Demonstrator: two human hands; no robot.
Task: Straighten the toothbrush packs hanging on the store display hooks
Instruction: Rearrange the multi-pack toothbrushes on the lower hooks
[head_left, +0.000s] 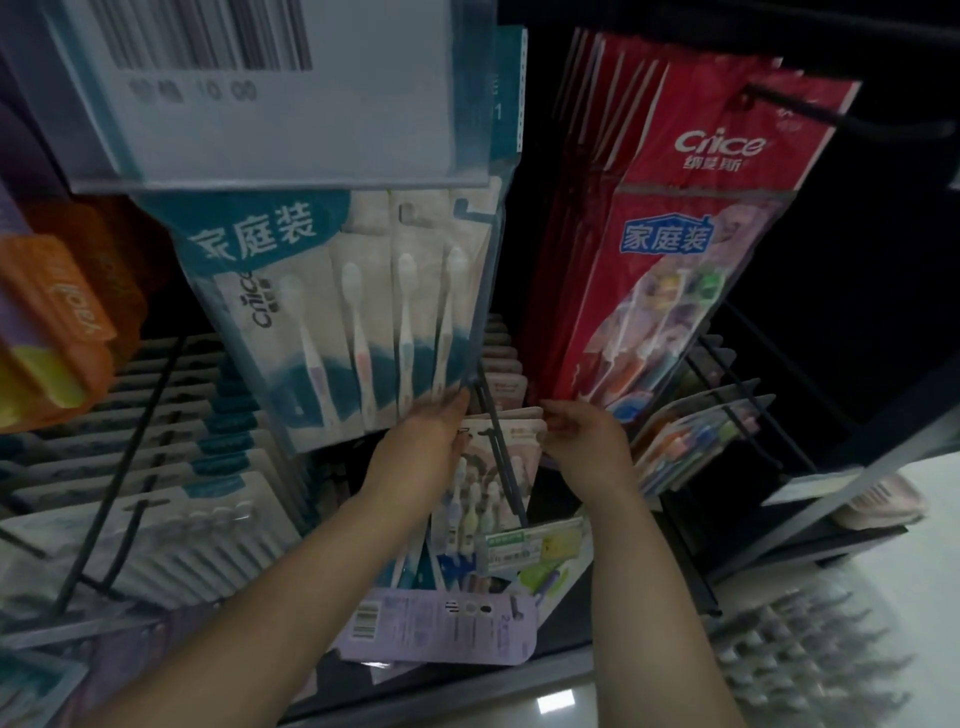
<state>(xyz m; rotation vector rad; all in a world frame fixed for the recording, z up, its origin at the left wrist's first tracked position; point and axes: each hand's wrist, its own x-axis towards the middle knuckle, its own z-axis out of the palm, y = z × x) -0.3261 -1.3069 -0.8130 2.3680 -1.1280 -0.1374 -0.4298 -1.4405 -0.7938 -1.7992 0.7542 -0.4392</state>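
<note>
my left hand (421, 441) grips the teal pack's (363, 312) bottom edge | my right hand (582, 441) pinches the pink-topped packs (511, 423) (on a hook (501, 441))

A blurred white barcode price label in a clear plastic holder (270, 88) hangs at eleven o'clock; a glossy white floor (857, 623) shows at four o'clock.

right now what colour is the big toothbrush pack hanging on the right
Red, with a clear window showing multicoloured brushes; the big toothbrush pack shows best in the head view.
</note>
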